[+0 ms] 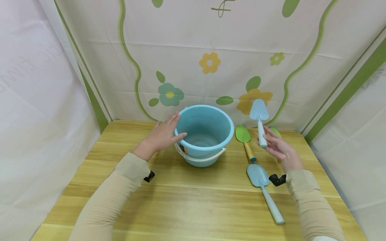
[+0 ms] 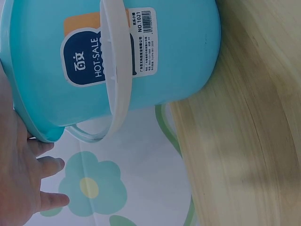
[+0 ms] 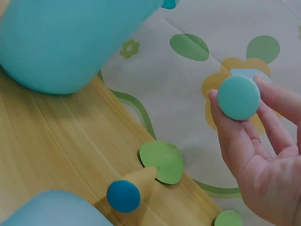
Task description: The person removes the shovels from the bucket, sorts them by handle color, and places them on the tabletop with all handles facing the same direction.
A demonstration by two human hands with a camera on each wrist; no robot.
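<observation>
A light blue bucket (image 1: pixel 208 129) with a white handle (image 1: pixel 200 158) stands at the table's middle. My left hand (image 1: pixel 169 132) rests against its left rim with fingers straight; the left wrist view shows the bucket (image 2: pixel 183 56), its label and those fingers (image 2: pixel 47 165) past the rim. My right hand (image 1: pixel 268 140) pinches the handle of a light blue trowel (image 1: pixel 259 112), blade pointing up, to the right of the bucket. In the right wrist view the trowel's round handle end (image 3: pixel 238 97) sits between thumb and fingers.
A green shovel (image 1: pixel 243 134) with a wooden handle lies right of the bucket. A second light blue shovel (image 1: pixel 258 175) lies nearer me. Another green blade (image 1: pixel 275 131) shows behind my right hand. Flowered cloth walls (image 1: pixel 211 63) close the wooden table (image 1: pixel 193 201) on three sides.
</observation>
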